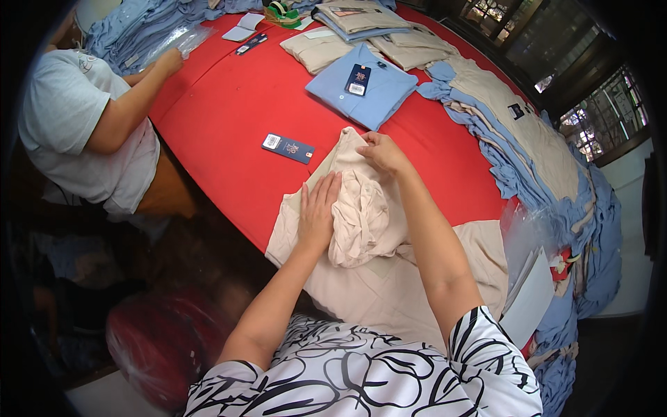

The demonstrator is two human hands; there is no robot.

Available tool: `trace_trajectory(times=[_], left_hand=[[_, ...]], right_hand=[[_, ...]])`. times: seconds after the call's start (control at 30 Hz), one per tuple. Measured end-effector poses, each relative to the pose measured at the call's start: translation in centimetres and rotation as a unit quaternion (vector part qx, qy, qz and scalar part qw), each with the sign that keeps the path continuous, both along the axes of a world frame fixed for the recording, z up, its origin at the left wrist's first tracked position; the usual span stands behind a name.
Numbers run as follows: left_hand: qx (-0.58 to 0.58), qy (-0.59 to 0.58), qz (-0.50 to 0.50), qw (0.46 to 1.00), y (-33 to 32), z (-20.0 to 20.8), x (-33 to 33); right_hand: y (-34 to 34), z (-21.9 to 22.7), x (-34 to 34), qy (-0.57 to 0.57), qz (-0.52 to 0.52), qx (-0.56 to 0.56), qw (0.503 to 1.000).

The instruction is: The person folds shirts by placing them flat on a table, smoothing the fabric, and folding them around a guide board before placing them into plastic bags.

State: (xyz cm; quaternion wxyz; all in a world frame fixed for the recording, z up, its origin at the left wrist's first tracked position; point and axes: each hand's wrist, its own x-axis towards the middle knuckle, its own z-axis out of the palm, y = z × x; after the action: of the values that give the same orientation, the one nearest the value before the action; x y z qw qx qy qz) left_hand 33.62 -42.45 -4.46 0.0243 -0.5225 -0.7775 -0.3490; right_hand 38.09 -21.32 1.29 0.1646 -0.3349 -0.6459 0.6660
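A beige shirt (361,288) lies spread at the near side of the red-covered table, part of it bunched up in the middle. My left hand (318,214) rests flat on the cloth beside the bunched part, fingers stretched out. At the shirt's far end, my right hand (383,153) pinches the edge of the fabric between thumb and fingers. A dark blue hang tag (287,148) with a white label lies on the table just beyond the shirt. Farther off is a folded light blue shirt (365,87) with a dark tag (358,80) on top.
Folded garments (361,17) are stacked at the back, near a green tape dispenser (281,14). Blue and beige shirts (514,132) pile along the right edge, with white boards (529,295) nearby. At left, another person (90,132) handles clear plastic (180,43). A red plastic-wrapped bundle (167,344) sits below.
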Motion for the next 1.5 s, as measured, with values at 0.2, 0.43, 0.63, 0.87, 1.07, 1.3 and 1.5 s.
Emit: trace_trajectory(times=[0.2, 0.43, 0.63, 0.87, 1.07, 1.3, 1.5], left_hand=[[-0.014, -0.033, -0.062, 0.997, -0.6, 1.0, -0.4], [0.006, -0.026, -0.046, 0.999, -0.5, -0.3, -0.8], [0.007, -0.078, -0.015, 0.997, -0.3, -0.4, -0.7], [0.019, -0.044, -0.022, 0.999, 0.0, 0.0, -0.3], [-0.004, -0.011, -0.038, 0.999, 0.5, -0.5, -1.0], [-0.014, 0.019, -0.063, 0.998, 0.0, -0.5, -1.2], [-0.136, 0.015, -0.146, 0.98, -0.5, 1.4, -2.9]], right_hand=[[2.4, 0.2, -1.2, -0.214, 0.138, 0.07, 0.964], [-0.6, 0.2, -1.8, -0.097, -0.013, 0.191, 0.977], [2.4, 1.4, 7.2, -0.111, -0.019, 0.356, 0.927], [2.8, 0.0, 33.8, -0.349, -0.117, 0.468, 0.803], [-3.1, 2.2, 42.5, -0.387, -0.289, 0.554, 0.679], [-17.2, 5.4, 47.7, -0.547, -0.294, 0.382, 0.684], [-11.6, -2.9, 45.6, -0.396, -0.372, 0.444, 0.713]])
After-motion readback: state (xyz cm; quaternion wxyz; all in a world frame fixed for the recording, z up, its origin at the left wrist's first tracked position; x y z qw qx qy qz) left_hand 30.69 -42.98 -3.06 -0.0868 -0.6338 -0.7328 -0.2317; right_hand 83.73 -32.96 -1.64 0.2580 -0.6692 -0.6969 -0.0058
